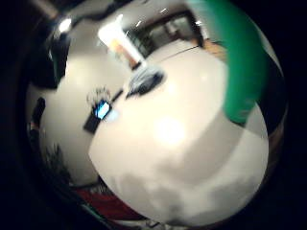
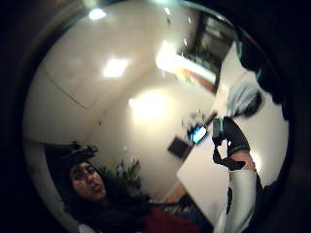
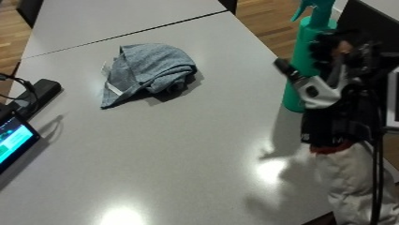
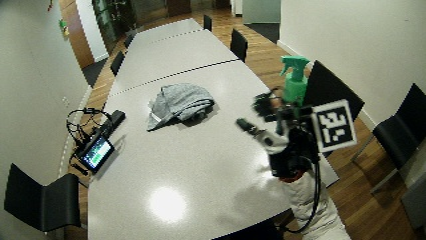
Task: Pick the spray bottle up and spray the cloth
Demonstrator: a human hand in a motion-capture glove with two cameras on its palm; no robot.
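Grey surface (image 3: 187, 140), long and pale, with ceiling light glaring off it in patches

Far left edge: a small lit screen (image 3: 12, 138) lies flat, a black block (image 3: 39, 91) and loose cable just beyond it. Both sit well apart from everything else

Middle, toward the far seam of the surface: the cloth (image 3: 146, 72), blue-grey, crumpled into a loose heap with one flap folded over and a pale strip showing at its near edge. Nothing touches it. From the little finger side palm view it shows as a dark bundle (image 1: 146, 80) lying on the surface beside the screen

Right edge: the spray bottle (image 3: 310, 61), green, stands upright on the surface near the rim, nozzle head at top. The wide outside view shows it (image 4: 294, 80) just in front of a black chair (image 4: 333, 92)

Right hand (image 3: 333, 70) in its black glove is raised beside the bottle, level with its body, white sleeve (image 3: 349, 183) below. Fingers are curved toward the bottle; whether the grip has closed round it or merely sits against it I cannot tell, the glove hides the contact. Little finger side palm view has the green body (image 1: 242, 62) close along one side of the palm
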